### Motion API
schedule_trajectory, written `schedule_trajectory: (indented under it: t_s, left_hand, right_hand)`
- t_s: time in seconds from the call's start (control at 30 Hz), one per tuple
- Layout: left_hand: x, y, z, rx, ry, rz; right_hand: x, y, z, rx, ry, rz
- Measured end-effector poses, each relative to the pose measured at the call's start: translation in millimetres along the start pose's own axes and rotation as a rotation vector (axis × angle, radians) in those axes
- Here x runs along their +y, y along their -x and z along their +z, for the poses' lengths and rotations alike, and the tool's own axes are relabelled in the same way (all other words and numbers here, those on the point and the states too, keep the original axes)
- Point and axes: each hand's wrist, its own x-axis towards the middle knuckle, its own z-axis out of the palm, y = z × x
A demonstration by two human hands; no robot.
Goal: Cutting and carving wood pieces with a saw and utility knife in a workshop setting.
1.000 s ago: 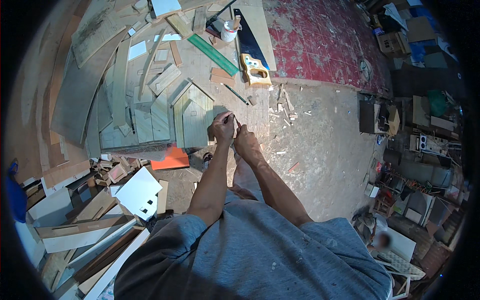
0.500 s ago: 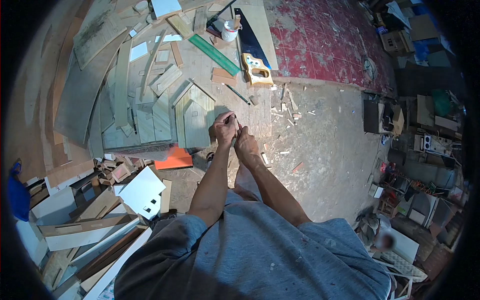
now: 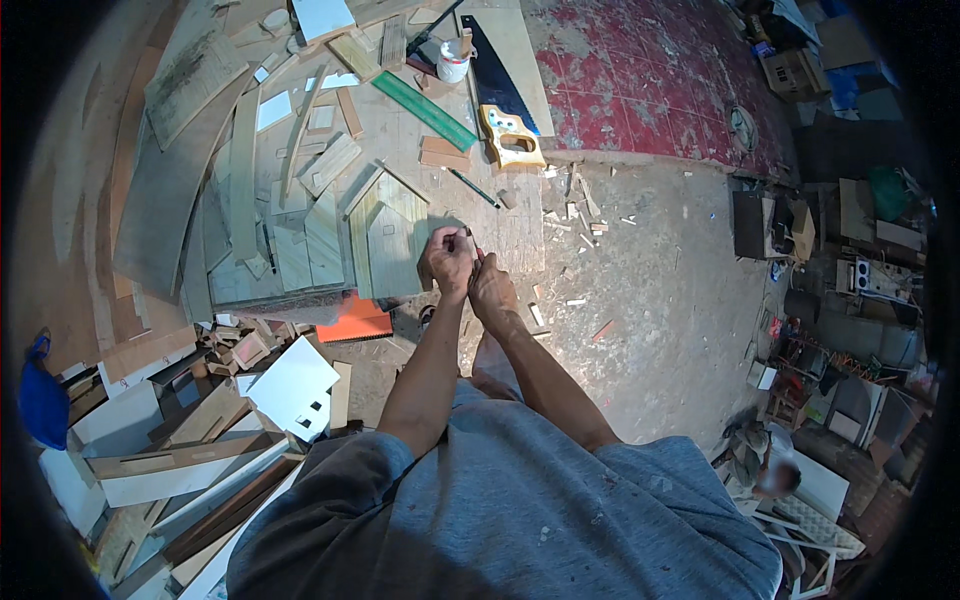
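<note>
My left hand (image 3: 449,264) and my right hand (image 3: 494,289) meet at the table's near right edge. Closed fingers of the left hand pinch something small, mostly hidden. In my right fist is a slim reddish thing with a dark end; its kind is too small to make out. Just left of my hands lies a house-shaped wooden piece (image 3: 397,246) with a pitched top. A dark green pencil (image 3: 473,188) rests beyond them, near a small wood block (image 3: 507,199) and a reddish-brown wood block (image 3: 444,152).
A handsaw (image 3: 508,118), green ruler (image 3: 424,110) and white pot (image 3: 453,66) lie farther back on the table. Planks (image 3: 244,175) crowd its left. Offcuts (image 3: 200,450) pile below left, beside an orange item (image 3: 355,319). Wood scraps litter the floor (image 3: 650,280); another person (image 3: 770,470) is at lower right.
The view has shifted slightly. My hands stay together at the table edge, with only a small change in the left fingers.
</note>
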Motion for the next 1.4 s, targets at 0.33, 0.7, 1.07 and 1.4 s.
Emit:
schedule_trajectory:
  t_s: [0.33, 0.7, 1.07, 1.4]
  left_hand:
    - [11.5, 38.8, -27.0, -0.045, -0.498, -0.009]
    - [15.1, 16.6, -1.0, -0.252, -0.522, 0.116]
    - [99.7, 9.1, 15.8, -0.741, 0.155, -0.176]
    - [180.6, 20.7, -4.4, -0.603, 0.335, 0.073]
  right_hand:
    - [42.7, -12.8, 33.7, 0.148, -0.148, -0.054]
    - [75.3, -51.0, -51.6, 0.616, -0.496, -0.060]
    - [31.5, -26.5, -93.2, -0.043, -1.108, 0.000]
    - [-13.9, -10.3, -155.3, -0.296, -1.164, -0.253]
